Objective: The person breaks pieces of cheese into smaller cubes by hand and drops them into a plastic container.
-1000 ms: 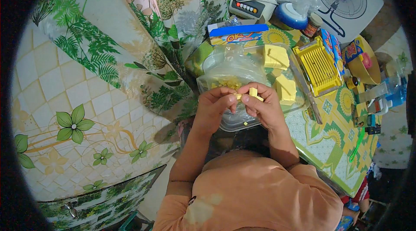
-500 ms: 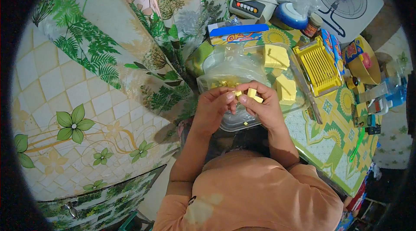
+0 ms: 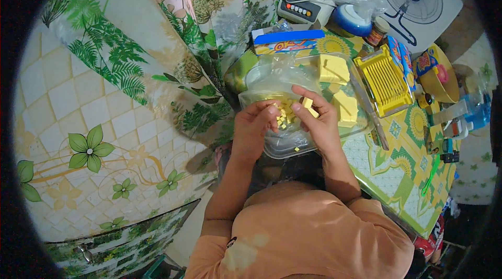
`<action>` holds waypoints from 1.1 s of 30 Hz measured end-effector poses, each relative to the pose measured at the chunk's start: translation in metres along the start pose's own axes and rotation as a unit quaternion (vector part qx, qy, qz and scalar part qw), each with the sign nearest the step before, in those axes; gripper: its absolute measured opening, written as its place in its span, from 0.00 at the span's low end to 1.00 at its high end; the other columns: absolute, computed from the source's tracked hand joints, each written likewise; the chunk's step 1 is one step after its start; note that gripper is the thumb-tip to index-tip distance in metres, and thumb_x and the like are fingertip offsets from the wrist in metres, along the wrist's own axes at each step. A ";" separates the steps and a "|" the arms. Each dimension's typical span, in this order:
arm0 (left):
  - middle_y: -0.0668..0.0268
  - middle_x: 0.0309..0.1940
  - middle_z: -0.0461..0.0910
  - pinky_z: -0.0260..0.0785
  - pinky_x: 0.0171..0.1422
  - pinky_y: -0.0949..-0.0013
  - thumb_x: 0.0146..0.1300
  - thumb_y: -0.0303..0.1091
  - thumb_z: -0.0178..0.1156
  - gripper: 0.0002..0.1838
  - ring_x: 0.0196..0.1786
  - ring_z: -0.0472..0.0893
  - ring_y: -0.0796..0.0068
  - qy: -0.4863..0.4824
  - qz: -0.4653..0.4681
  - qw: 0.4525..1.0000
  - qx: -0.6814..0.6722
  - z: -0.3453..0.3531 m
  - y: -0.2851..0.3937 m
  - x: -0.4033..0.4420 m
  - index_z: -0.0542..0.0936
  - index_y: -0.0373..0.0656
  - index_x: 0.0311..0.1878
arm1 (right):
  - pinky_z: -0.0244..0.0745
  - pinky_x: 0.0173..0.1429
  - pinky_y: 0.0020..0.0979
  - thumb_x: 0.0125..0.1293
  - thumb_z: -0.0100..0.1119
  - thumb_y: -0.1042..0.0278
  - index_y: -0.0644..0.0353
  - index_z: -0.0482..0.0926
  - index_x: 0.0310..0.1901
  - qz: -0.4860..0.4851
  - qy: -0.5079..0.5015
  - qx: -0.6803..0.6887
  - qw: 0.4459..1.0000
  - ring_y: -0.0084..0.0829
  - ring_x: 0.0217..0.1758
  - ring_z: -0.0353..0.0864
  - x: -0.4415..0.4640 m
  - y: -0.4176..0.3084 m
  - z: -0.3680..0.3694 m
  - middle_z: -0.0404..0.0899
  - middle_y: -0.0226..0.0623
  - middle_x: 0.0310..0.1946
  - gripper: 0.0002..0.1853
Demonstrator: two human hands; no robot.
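Observation:
Small yellow cubes [image 3: 283, 117] lie in a clear plastic bag [image 3: 280, 83] on a clear tray [image 3: 285, 152]. My left hand [image 3: 254, 126] is at the left of the bag's opening, thumb and fingertips pinched together; what they hold, if anything, is too small to tell. My right hand [image 3: 320, 122] holds yellow pieces [image 3: 308, 106] against its palm, with the index finger and thumb apart over the cubes. Two larger yellow blocks, one at the back [image 3: 333, 69] and one nearer [image 3: 345, 108], rest at the tray's right side.
A knife [image 3: 379, 132] lies along the tray's right edge, beside a yellow slotted slicer [image 3: 384, 80]. Behind stand a blue box [image 3: 287, 41], a blender base [image 3: 303, 9] and a jar [image 3: 377, 30]. A yellow bowl [image 3: 447, 83] is at the right.
My hands have moved apart, and the small piece between their fingertips is no longer there. The cubes in the bag now show between them. My right index finger has stretched out.

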State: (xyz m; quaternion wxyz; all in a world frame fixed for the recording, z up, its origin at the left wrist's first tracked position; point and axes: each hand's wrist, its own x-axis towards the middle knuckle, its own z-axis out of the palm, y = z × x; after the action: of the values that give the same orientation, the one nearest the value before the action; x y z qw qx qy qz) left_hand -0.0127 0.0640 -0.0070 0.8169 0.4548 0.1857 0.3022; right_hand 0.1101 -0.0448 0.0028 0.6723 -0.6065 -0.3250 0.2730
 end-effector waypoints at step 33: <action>0.65 0.40 0.77 0.64 0.50 0.64 0.50 0.26 0.65 0.12 0.44 0.75 0.65 0.008 0.398 0.772 0.495 0.025 0.005 0.001 0.81 0.48 0.40 | 0.76 0.25 0.20 0.72 0.41 0.53 0.67 0.61 0.62 0.103 -0.116 0.350 0.924 0.24 0.37 0.80 0.005 0.000 -0.005 0.75 0.44 0.53 0.27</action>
State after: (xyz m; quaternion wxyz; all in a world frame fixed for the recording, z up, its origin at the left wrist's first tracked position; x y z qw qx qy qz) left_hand 0.0010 0.0512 0.0099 0.2839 0.8273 0.1190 0.4700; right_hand 0.1168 -0.0439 0.0032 0.7679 -0.3265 -0.2202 0.5053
